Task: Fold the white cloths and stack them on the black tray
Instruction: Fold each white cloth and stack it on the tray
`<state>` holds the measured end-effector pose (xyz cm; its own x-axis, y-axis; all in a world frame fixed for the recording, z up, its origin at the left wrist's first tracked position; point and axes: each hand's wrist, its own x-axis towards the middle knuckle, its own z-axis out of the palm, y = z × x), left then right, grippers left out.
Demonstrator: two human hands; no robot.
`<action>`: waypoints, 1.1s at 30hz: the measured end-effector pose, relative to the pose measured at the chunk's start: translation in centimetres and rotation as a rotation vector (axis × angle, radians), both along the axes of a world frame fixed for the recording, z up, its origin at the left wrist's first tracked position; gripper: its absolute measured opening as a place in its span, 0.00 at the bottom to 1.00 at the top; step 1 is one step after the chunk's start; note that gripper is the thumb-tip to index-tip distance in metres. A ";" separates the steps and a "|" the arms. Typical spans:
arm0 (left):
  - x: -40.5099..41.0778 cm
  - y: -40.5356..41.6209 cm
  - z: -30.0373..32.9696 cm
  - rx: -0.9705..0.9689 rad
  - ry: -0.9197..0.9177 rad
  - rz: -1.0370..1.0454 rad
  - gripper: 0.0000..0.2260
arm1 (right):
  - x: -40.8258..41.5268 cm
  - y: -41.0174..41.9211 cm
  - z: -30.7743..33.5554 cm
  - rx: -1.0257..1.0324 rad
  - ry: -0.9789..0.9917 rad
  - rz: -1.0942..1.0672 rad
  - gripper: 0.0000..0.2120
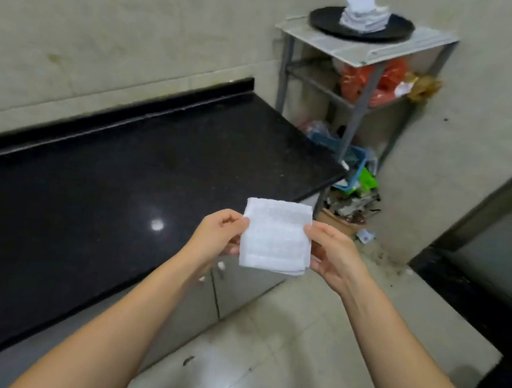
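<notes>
As pinched (edgewise): hands (277,246), cloth (276,236).

head-worn view, angled down, hands near

Folded cloth (276,236): plain white, faint ribbed texture. Stack of cloths (365,13): white, greyish shadows between layers. Tray (324,22): black, matte. Desk (103,172) top: glossy black, fine pale speckle, one white light reflection. Shelf (341,46) top: off-white, lined; frame grey. Bags (355,83) under shelf: orange-red. Basket (355,165): blue, green item beside. Wall tiles (107,25): pale beige, yellowish stains. Floor (276,344): light grey-beige tiles, dark scuffs.
</notes>
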<state>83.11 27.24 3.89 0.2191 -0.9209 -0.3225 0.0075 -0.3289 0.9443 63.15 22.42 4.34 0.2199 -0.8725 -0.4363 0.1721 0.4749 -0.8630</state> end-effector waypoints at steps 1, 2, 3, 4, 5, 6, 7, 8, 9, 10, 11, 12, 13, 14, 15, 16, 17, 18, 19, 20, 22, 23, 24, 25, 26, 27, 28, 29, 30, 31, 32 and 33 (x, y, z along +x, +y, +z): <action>-2.8 -2.3 0.3 -0.005 0.016 -0.032 0.06 | -3.1 -1.7 0.5 0.001 0.008 -0.017 0.06; -5.6 -4.6 0.6 -0.009 0.039 -0.068 0.06 | -6.1 -3.4 1.1 0.004 0.021 -0.033 0.06; -8.5 -6.8 1.0 -0.011 0.063 -0.104 0.06 | -9.1 -5.2 1.7 0.002 0.036 -0.049 0.05; -11.0 -8.8 1.4 -0.011 0.085 -0.132 0.05 | -11.7 -7.0 2.3 -0.005 0.051 -0.059 0.05; -13.4 -10.7 1.7 -0.008 0.104 -0.151 0.05 | -14.2 -8.7 2.7 -0.011 0.061 -0.068 0.04; -15.5 -12.4 2.2 -0.008 0.123 -0.165 0.05 | -16.3 -10.3 3.1 -0.019 0.069 -0.076 0.04; -17.2 -14.1 2.6 -0.009 0.146 -0.177 0.05 | -18.0 -11.9 3.6 -0.027 0.073 -0.086 0.04; -18.7 -15.8 2.9 -0.007 0.168 -0.187 0.05 | -19.4 -13.5 3.9 -0.036 0.073 -0.094 0.04; -19.7 -17.5 3.3 -0.004 0.180 -0.195 0.05 | -20.6 -15.1 4.3 -0.045 0.067 -0.097 0.05; -20.5 -19.3 3.6 -0.003 0.181 -0.202 0.06 | -21.5 -16.8 4.5 -0.052 0.057 -0.096 0.05; -21.1 -21.1 3.9 -0.005 0.173 -0.208 0.06 | -22.2 -18.5 4.8 -0.059 0.050 -0.094 0.05; -21.4 -22.9 4.2 -0.011 0.166 -0.211 0.06 | -22.8 -20.3 5.1 -0.064 0.049 -0.090 0.05; -21.6 -24.8 4.5 -0.021 0.162 -0.211 0.06 | -23.2 -22.2 5.3 -0.070 0.051 -0.082 0.05; -21.6 -26.7 4.8 -0.034 0.153 -0.207 0.06 | -23.3 -24.2 5.6 -0.079 0.051 -0.070 0.05; -21.6 -28.6 5.1 -0.050 0.135 -0.200 0.06 | -23.4 -26.5 5.9 -0.091 0.049 -0.058 0.05; -21.4 -30.6 5.4 -0.068 0.116 -0.189 0.06 | -23.2 -28.7 6.2 -0.107 0.048 -0.047 0.05; -21.2 -32.7 5.7 -0.091 0.102 -0.177 0.06 | -22.9 -31.0 6.7 -0.126 0.044 -0.037 0.05; -20.9 -34.8 6.2 -0.117 0.098 -0.165 0.07 | -22.5 -33.4 7.2 -0.144 0.036 -0.028 0.05; -20.6 -37.1 6.8 -0.141 0.092 -0.157 0.08 | -22.1 -35.9 7.9 -0.163 0.027 -0.020 0.06; -20.3 -39.4 7.5 -0.159 0.083 -0.150 0.08 | -21.7 -38.4 8.6 -0.180 0.024 -0.011 0.06; -19.6 -44.0 9.5 -0.188 0.079 -0.125 0.08 | -20.8 -43.4 10.3 -0.210 0.037 0.018 0.06; -19.2 -46.2 10.6 -0.204 0.083 -0.113 0.08 | -20.4 -46.0 11.3 -0.225 0.050 0.034 0.05; -18.9 -48.3 11.8 -0.220 0.085 -0.107 0.08 | -20.0 -48.6 12.4 -0.245 0.065 0.044 0.05; -18.6 -50.3 12.9 -0.237 0.080 -0.101 0.08 | -19.6 -51.2 13.4 -0.272 0.083 0.047 0.04; -18.3 -52.2 14.0 -0.256 0.072 -0.087 0.07 | -19.1 -53.8 14.4 -0.300 0.095 0.049 0.04; -18.1 -53.9 15.0 -0.274 0.059 -0.063 0.07 | -18.6 -56.1 15.2 -0.329 0.108 0.059 0.03; -17.7 -55.5 15.7 -0.290 0.042 -0.031 0.07 | -17.9 -58.4 16.0 -0.352 0.119 0.073 0.03; -17.3 -57.2 16.4 -0.299 0.020 0.005 0.06 | -17.2 -60.7 16.5 -0.382 0.137 0.089 0.03; -16.9 -58.9 16.9 -0.303 -0.003 0.040 0.06 | -16.4 -62.8 17.0 -0.414 0.152 0.109 0.03; -16.3 -60.7 17.4 -0.305 -0.022 0.074 0.06 | -15.5 -65.1 17.5 -0.449 0.159 0.137 0.03; -15.7 -62.5 17.8 -0.306 -0.030 0.106 0.07 | -14.4 -67.3 18.1 -0.479 0.156 0.171 0.04; -15.1 -64.3 18.3 -0.309 -0.029 0.139 0.07 | -13.3 -69.7 18.5 -0.505 0.163 0.199 0.04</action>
